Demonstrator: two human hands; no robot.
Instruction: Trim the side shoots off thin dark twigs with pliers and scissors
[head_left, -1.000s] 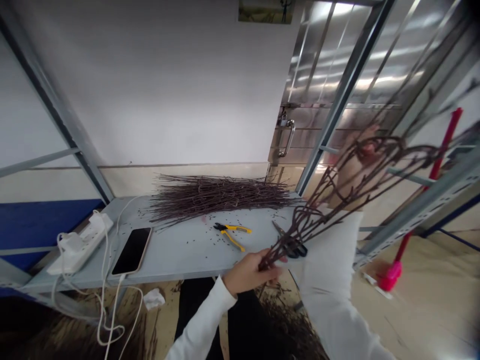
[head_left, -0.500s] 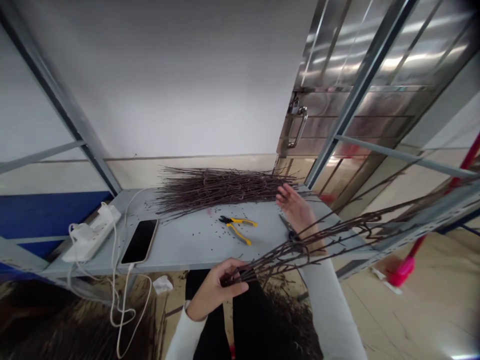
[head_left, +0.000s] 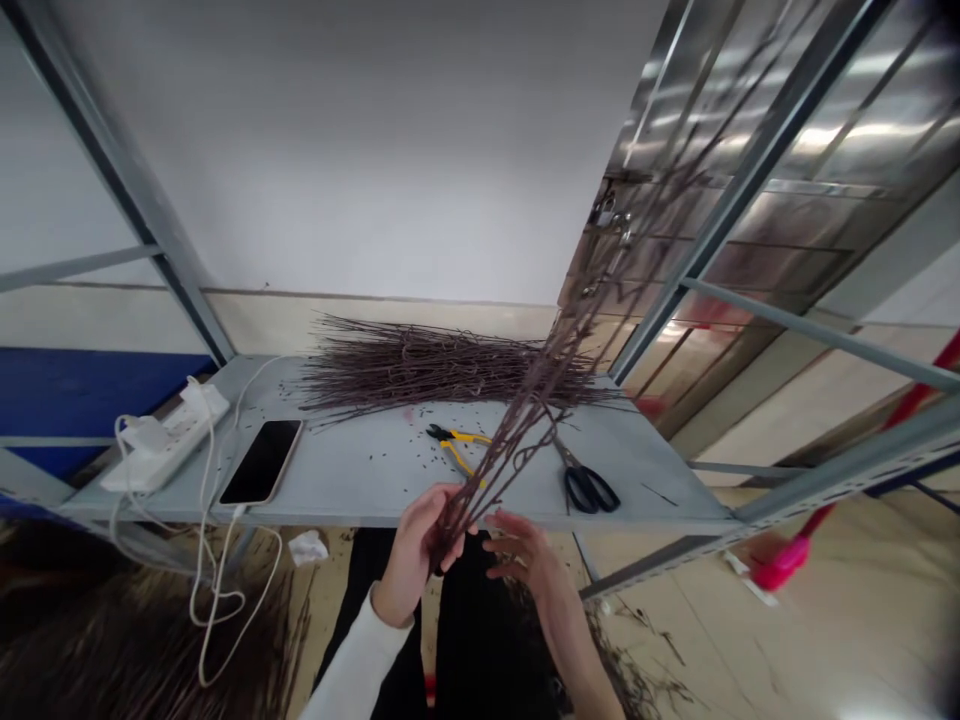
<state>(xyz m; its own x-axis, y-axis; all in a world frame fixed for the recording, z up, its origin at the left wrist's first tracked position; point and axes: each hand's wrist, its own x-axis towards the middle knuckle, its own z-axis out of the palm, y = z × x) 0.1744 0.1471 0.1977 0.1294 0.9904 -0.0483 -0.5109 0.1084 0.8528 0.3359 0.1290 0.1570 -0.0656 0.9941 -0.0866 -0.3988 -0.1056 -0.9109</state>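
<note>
My left hand (head_left: 417, 553) is closed around the lower ends of a bundle of thin dark twigs (head_left: 555, 360), which rises up and to the right, blurred by motion. My right hand (head_left: 523, 556) hovers just right of those stems, fingers spread and holding nothing. Both hands are in front of the near edge of the grey metal shelf (head_left: 360, 485). A pile of the same dark twigs (head_left: 435, 368) lies along the back of the shelf.
Yellow-handled pliers (head_left: 454, 444) and black scissors (head_left: 583, 477) lie on the shelf. A phone (head_left: 262, 461) and a white power strip (head_left: 161, 445) with cables sit at the left. Metal uprights frame the shelf. Twig scraps litter the floor below.
The bundle has swung from lying out to the right to standing steeply upward. My right hand has come back from over the shelf to just beside my left hand.
</note>
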